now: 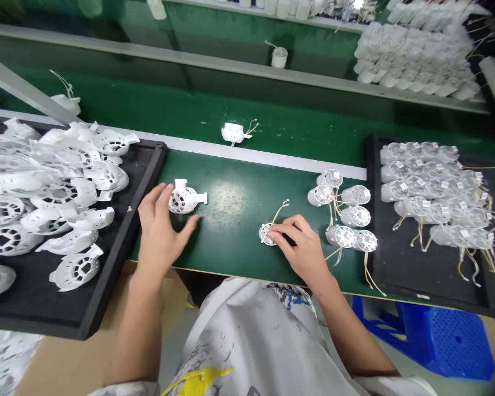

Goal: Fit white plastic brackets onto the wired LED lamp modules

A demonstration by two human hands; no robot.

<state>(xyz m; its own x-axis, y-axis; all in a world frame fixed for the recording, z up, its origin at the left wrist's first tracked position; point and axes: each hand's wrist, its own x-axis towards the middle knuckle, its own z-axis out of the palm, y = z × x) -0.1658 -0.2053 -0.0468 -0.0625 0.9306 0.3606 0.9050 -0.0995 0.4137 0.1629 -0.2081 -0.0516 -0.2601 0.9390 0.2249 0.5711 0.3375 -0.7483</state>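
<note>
My left hand [160,226] is spread beside a white plastic housing [183,201] with slots and side tabs, lying on the green bench. Its fingers reach the housing's left side, while the thumb stays apart from it. Whether a fingertip touches the housing, I cannot tell. Thumb and fingers of my right hand [297,242] pinch a small white cylindrical part [266,234] with thin wires, low at the bench top. Just right of that hand stand several similar wired cylinders [356,215], their wires trailing on the bench.
A black tray [148,170] of white housings lies left; another black tray [396,275] holds rows of wired cylinders right. Behind, a lone housing with wires [233,132] sits beyond a pale strip [264,158]. More cylinders [412,58] fill the back shelf. A blue stool [454,335] stands below.
</note>
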